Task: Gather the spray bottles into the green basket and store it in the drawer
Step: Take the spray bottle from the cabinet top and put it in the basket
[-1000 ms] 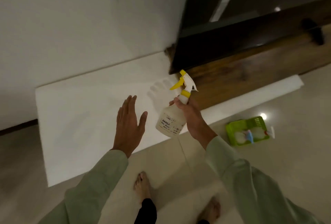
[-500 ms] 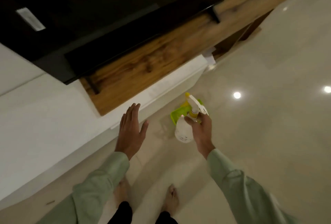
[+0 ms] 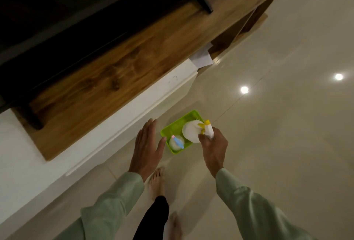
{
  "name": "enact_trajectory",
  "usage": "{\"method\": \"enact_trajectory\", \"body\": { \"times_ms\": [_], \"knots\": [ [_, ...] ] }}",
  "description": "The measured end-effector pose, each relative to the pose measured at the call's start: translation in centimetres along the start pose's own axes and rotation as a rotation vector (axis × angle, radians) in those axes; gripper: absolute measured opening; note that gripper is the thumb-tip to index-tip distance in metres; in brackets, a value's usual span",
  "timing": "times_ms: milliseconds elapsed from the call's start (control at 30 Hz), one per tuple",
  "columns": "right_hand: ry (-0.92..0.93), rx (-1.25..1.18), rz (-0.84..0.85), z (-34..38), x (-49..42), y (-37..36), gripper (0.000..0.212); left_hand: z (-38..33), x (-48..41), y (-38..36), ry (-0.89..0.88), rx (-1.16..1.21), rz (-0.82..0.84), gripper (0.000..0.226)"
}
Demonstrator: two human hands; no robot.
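Observation:
A green basket (image 3: 173, 129) sits on the tiled floor beside the white cabinet base. Inside it stands a small white spray bottle with a blue and pink trigger (image 3: 176, 142). My right hand (image 3: 213, 145) grips a larger white spray bottle with a yellow trigger (image 3: 191, 131) by its neck, holding it over the basket's right half. My left hand (image 3: 146, 148) hovers flat with fingers apart just left of the basket and holds nothing.
A wooden counter top (image 3: 118, 67) over a white cabinet front (image 3: 122, 124) runs diagonally at the left. A dark panel (image 3: 67, 9) lies behind it. White papers (image 3: 202, 57) hang at the cabinet's far end. My bare feet (image 3: 158, 182) stand on glossy floor tiles.
I have turned right toward the basket and come closer. My right hand carried the yellow-trigger bottle from the white surface to above the basket. My left hand stayed open.

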State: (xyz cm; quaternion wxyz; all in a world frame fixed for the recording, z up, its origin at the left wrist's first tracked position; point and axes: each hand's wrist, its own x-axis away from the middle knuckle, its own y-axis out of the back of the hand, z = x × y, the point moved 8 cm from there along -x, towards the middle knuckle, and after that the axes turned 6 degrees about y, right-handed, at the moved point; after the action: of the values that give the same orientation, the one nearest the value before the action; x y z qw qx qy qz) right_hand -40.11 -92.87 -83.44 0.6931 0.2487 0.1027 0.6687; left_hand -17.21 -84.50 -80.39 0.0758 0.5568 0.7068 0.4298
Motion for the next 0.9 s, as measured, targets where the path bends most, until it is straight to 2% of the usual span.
{"method": "enact_trajectory", "body": {
  "times_ms": [100,433,600,900],
  "knots": [
    [0.069,0.08,0.047,-2.3,-3.2,-3.3,0.028,0.7,-2.8,-3.0,-0.002,0.004,0.019,0.06],
    [0.137,0.257,0.305,-12.8,-8.6,-14.7,0.028,6.6,-10.1,-13.1,0.108,-0.023,0.051,0.063],
    [0.148,0.305,0.365,-16.9,-10.2,-17.2,0.03,9.0,-11.6,-17.3,0.152,-0.024,0.063,0.061],
    [0.15,0.32,0.38,-19.3,-11.5,-19.4,0.023,10.9,-13.3,-19.5,0.189,0.006,0.04,0.059]
  ]
}}
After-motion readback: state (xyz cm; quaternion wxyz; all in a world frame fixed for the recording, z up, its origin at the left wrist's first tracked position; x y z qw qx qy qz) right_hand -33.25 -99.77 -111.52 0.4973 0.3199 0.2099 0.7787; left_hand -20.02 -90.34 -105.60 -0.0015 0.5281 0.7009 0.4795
